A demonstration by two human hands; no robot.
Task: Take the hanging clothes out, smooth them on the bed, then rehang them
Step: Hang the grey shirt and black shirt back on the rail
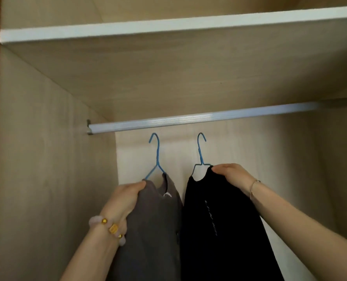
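Observation:
Inside a wardrobe, a grey shirt [154, 220] hangs on a blue wire hanger [156, 157]. My left hand [126, 197] grips the shirt's left shoulder over the hanger arm. To its right a black shirt [219, 230] with small pale lettering sits on a second blue hanger [200, 151]. My right hand [231, 175] holds its right shoulder. Both hanger hooks are just below the silver rail [189, 118] and do not rest on it.
A beige wardrobe side wall [46, 179] stands close on the left. A white-edged shelf [168, 25] runs above the rail. The rail carries no other hangers. A beaded bracelet is on my left wrist, a thin chain on my right.

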